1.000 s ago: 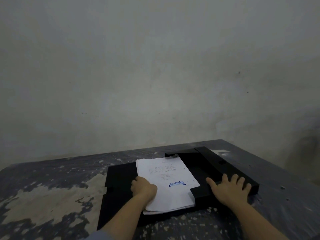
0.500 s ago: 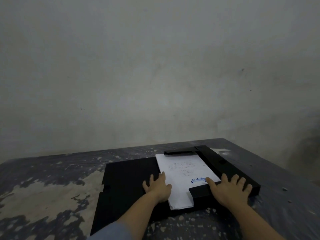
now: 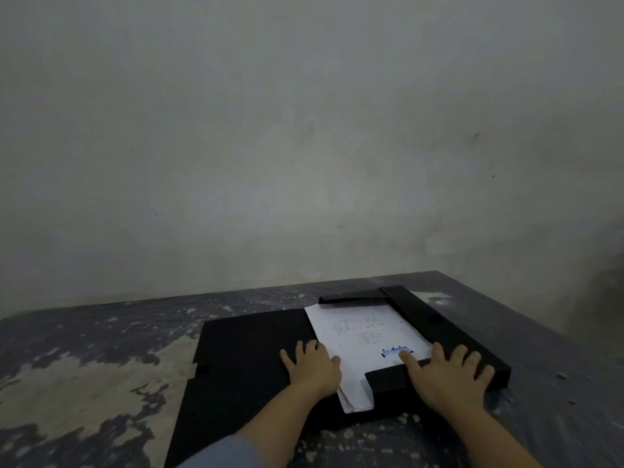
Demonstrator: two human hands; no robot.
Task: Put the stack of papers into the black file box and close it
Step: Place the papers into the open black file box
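Note:
The black file box (image 3: 435, 325) lies open on the table, its flat lid (image 3: 243, 363) spread out to the left. A white stack of papers (image 3: 364, 336) with small print and a blue mark rests inside the box tray, its near corner sticking out past the front flap. My left hand (image 3: 312, 366) lies flat with fingers apart at the papers' left edge, partly on the lid. My right hand (image 3: 445, 373) presses flat on the box's near flap and right wall, its thumb touching the papers.
The worn dark table (image 3: 84, 376) has pale patches of missing paint on the left. A plain grey wall (image 3: 304, 146) rises right behind it. The table's right edge runs close to the box.
The papers have slid to the right, off the lid and into the box tray. My left hand followed them to the right and spread flat. My right hand stayed on the near flap.

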